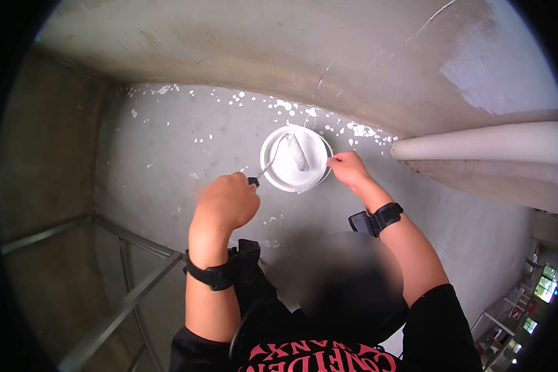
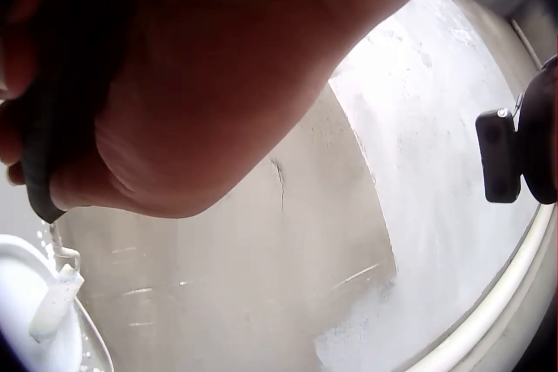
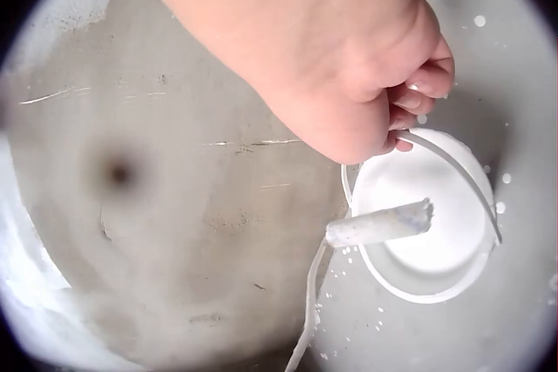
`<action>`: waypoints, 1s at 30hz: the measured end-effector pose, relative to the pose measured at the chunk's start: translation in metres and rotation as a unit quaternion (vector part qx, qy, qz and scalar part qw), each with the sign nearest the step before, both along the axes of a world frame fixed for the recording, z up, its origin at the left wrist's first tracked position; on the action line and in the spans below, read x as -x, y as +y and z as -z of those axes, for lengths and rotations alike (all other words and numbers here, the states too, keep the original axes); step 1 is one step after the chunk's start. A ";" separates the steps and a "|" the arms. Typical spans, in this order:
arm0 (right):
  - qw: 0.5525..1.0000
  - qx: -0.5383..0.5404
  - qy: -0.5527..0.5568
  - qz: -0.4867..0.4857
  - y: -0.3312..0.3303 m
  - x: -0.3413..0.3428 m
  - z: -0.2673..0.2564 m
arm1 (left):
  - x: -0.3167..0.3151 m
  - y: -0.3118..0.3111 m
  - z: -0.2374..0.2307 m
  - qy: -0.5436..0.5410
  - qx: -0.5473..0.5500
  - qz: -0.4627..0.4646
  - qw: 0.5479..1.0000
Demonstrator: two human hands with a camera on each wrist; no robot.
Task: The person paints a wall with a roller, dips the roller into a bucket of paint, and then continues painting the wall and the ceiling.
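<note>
My left hand grips the black handle of a paint roller, fingers curled round it. The roller's bent metal rod reaches over the rim, and its white-coated sleeve lies slanted over the mouth of a white bucket. White paint shows inside the bucket. On the other side, my right hand pinches the bucket's thin bail handle between thumb and fingers, close to the rim. In the right wrist view the bail arches over the opening.
White paint drops spot the grey floor along the wall. A thick white pipe runs along the right. At lower left stands a metal frame. The bare wall carries a pale coated patch.
</note>
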State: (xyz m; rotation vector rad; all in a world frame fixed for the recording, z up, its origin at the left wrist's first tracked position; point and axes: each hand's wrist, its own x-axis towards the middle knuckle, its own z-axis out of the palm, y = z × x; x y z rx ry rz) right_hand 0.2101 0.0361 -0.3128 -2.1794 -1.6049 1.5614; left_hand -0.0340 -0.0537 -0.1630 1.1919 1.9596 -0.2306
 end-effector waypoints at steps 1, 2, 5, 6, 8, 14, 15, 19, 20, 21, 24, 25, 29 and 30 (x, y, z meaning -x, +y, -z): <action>0.999 -0.027 -0.010 -0.017 -0.001 0.004 -0.003 | -0.003 0.004 0.002 -0.001 0.000 0.003 1.000; 0.998 -0.055 -0.021 -0.034 -0.001 0.007 -0.006 | -0.006 0.007 0.007 -0.021 0.013 -0.009 1.000; 0.994 -0.063 -0.043 -0.077 0.002 0.016 -0.015 | -0.008 0.020 0.022 -0.056 0.033 -0.011 0.998; 0.994 -0.062 -0.042 -0.077 0.003 0.016 -0.016 | -0.012 0.028 0.025 -0.061 0.054 -0.033 0.996; 0.989 -0.050 -0.069 -0.124 0.004 0.017 -0.018 | -0.015 0.033 0.031 -0.067 0.077 -0.055 0.993; 0.972 -0.032 -0.128 -0.195 0.009 0.025 -0.037 | -0.030 0.031 0.064 -0.068 0.103 -0.054 0.991; 0.972 -0.033 -0.126 -0.195 0.010 0.028 -0.039 | -0.034 0.031 0.068 -0.065 0.095 -0.045 0.992; 0.964 -0.032 -0.150 -0.217 0.009 0.033 -0.046 | -0.046 0.031 0.070 -0.047 0.094 -0.042 0.994; 0.963 -0.028 -0.152 -0.220 0.009 0.033 -0.047 | -0.045 0.030 0.072 -0.047 0.093 -0.042 0.994; 0.963 -0.029 -0.153 -0.220 0.009 0.033 -0.047 | -0.044 0.028 0.073 -0.032 0.068 -0.022 0.997; 0.962 -0.024 -0.158 -0.222 0.009 0.028 -0.045 | -0.037 0.028 0.059 -0.012 0.032 0.001 0.999; 0.960 -0.022 -0.165 -0.226 0.008 0.027 -0.045 | -0.033 0.027 0.050 -0.008 0.025 -0.004 1.000; 0.953 -0.022 -0.181 -0.241 0.007 0.023 -0.044 | -0.009 0.018 0.037 0.017 -0.048 0.093 0.994; 0.954 -0.020 -0.178 -0.239 0.006 0.025 -0.046 | -0.001 0.019 0.033 0.018 -0.031 0.104 0.994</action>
